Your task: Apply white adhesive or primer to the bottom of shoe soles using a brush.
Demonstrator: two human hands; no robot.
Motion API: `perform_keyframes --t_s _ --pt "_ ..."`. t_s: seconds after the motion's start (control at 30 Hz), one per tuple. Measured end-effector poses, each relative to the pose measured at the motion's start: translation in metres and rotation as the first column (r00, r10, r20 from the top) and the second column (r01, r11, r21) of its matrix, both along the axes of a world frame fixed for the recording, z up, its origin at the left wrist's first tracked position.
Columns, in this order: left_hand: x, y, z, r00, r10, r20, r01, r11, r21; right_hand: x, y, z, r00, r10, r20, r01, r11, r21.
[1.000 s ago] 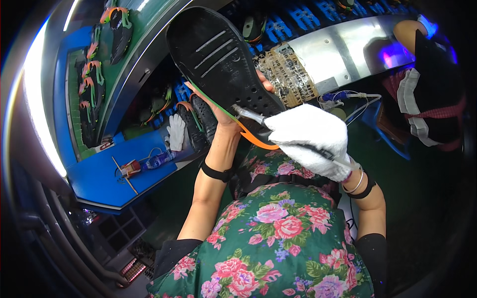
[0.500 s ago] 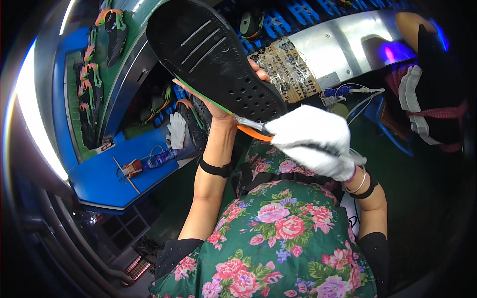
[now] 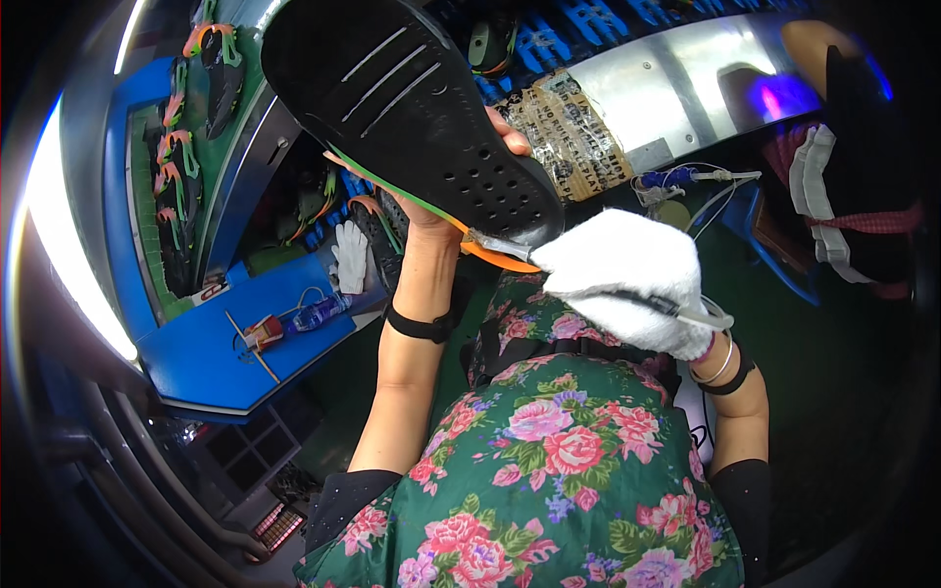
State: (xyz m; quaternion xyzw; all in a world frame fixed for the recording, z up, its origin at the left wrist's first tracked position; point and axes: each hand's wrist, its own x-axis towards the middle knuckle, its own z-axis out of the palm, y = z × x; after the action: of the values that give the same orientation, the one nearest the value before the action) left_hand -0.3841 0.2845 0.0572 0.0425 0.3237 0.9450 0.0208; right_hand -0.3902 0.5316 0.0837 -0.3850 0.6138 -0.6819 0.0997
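The fingers (image 3: 505, 137) of the left hand (image 3: 441, 211) curl around the far edge of a shoe (image 3: 412, 108), gripping it sole-up with the black tread facing the camera. Just right of them, the right hand (image 3: 627, 284) wears a white glove, its fingers closed around a thin tool (image 3: 588, 286) whose tip touches the orange rim at the shoe's heel. Left of the fingers, well apart, a blue worktop (image 3: 211, 367) carries a small bottle (image 3: 319, 314) and a spare white glove (image 3: 348, 257). Beyond it, more shoes (image 3: 221, 73) sit on a green rack.
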Motion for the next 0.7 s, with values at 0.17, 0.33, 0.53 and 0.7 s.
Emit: perform_keyframes --t_s 0.17,0.33,0.53,0.7 --pt "-0.006 0.001 0.000 1.000 -0.007 -0.021 0.006 1.000 -0.022 -0.003 0.002 0.001 0.999 0.000 -0.043 0.000 1.000 0.000" --pt "-0.010 -0.004 -0.005 1.000 0.005 -0.020 -0.006 0.999 -0.043 0.003 0.003 0.001 0.987 -0.026 -0.158 0.035 0.998 0.050" --pt "-0.012 -0.006 -0.015 0.998 -0.033 0.058 0.032 0.999 0.012 0.012 -0.002 0.013 0.984 -0.024 -0.175 0.032 0.999 0.044" --pt "-0.006 -0.008 -0.023 0.996 -0.036 0.077 0.037 0.999 -0.007 0.010 0.000 0.003 0.994 -0.059 -0.091 0.062 0.998 0.024"
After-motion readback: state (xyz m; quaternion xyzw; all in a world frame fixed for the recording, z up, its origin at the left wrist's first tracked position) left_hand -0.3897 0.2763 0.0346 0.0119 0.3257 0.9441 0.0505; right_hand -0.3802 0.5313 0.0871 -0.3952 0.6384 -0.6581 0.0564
